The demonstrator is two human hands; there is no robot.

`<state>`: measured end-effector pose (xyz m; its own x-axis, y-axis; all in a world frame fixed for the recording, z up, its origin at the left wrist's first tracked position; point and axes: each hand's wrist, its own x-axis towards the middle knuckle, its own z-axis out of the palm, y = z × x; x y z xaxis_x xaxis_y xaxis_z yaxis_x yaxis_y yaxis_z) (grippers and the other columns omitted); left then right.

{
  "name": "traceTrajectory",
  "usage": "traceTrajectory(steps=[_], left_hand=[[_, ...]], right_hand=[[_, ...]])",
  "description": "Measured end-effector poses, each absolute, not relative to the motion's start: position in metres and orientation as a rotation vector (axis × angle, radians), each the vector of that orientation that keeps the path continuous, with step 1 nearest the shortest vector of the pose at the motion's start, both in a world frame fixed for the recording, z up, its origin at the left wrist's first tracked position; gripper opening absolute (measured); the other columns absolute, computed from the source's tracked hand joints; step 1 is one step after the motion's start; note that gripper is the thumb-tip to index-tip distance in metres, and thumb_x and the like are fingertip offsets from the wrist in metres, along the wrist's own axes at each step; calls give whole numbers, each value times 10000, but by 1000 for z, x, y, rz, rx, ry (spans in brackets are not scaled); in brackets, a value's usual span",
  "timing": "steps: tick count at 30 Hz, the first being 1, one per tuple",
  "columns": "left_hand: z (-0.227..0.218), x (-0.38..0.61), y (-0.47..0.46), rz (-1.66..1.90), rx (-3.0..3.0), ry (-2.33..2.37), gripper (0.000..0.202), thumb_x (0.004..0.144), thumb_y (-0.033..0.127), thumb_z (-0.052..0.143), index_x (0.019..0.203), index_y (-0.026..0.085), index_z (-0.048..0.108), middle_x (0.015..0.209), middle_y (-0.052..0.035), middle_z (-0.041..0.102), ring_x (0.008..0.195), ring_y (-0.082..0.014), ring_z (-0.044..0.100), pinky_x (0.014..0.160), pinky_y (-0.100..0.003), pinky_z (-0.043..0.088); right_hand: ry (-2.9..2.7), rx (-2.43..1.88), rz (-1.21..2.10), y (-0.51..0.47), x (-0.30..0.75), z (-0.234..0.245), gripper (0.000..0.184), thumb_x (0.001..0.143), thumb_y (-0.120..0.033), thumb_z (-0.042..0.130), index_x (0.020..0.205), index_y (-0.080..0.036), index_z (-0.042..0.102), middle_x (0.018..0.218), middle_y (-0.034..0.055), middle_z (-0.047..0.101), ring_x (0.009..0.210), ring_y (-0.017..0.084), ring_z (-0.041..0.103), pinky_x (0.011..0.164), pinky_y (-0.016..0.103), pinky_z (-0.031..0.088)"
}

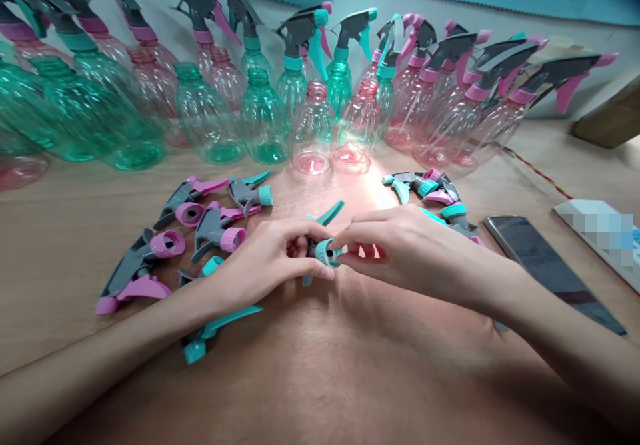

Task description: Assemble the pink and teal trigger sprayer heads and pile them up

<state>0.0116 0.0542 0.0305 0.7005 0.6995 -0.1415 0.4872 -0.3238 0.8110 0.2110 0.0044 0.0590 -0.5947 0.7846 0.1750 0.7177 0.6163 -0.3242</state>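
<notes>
Over the middle of the table, my left hand [280,248] is closed around a grey and teal trigger spray head [325,253]. The open end of its teal collar faces toward me and to the right, and a teal trigger sticks out above my fingers. My right hand [380,241] is closed too, thumb and fingertips pinched at the collar's rim. Whether a small part sits between those fingertips is hidden. Left of my left hand lie several loose spray heads [220,231] with pink or teal collars. More spray heads [440,191] lie beyond my right hand, partly covered by it.
Along the back stand green and pink clear bottles; some, like one green bottle [264,125] and one pink bottle [311,131], have bare necks, others carry spray heads. At right are a dark phone [545,258], a white power strip [595,225], a twisted cord and a wooden block [607,115].
</notes>
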Motion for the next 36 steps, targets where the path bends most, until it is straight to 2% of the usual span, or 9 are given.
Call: traceTrajectory(steps=[6,11,19,25,30,36], left_hand=[[27,14,53,355,1989,932,221,726,319,729,920,220,693,596,61,463,578,-114,450,541,-232,310],[25,12,55,407,1953,926,255,750,323,714,978,217,669,632,55,503,619,-120,476,570,-236,345],[30,11,56,346,1958,964,308,740,380,721,1005,232,672,639,48,501,609,-123,468,549,-239,337],[27,12,57,352,1986,946,308,716,352,745,999,250,678,617,59,469,589,-117,460,534,-237,323],[26,11,57,370,1970,951,295,724,360,739,989,247,676,602,62,451,581,-113,445,524,-236,317],[25,11,55,385,1912,904,315,760,320,712,1053,226,647,726,37,569,673,-130,517,601,-241,390]], right_hand=[[-2498,-1124,271,8,210,47,153,849,-109,555,818,-150,700,756,15,688,635,90,583,570,203,379],[-2300,-1099,128,6,203,35,174,838,-130,559,752,-134,711,632,16,668,512,78,529,504,196,362],[-2401,-1263,232,8,211,51,153,827,-134,572,767,-169,708,682,-1,692,596,95,590,570,213,381],[-2511,-1289,294,7,212,54,154,830,-120,557,780,-160,697,741,8,686,634,101,580,570,225,357],[-2412,-1191,223,9,209,44,142,801,-112,583,727,-143,700,619,-6,662,532,75,534,531,192,356],[-2206,-1143,185,5,200,31,134,814,-145,601,758,-166,720,592,-31,666,474,51,503,505,163,367]])
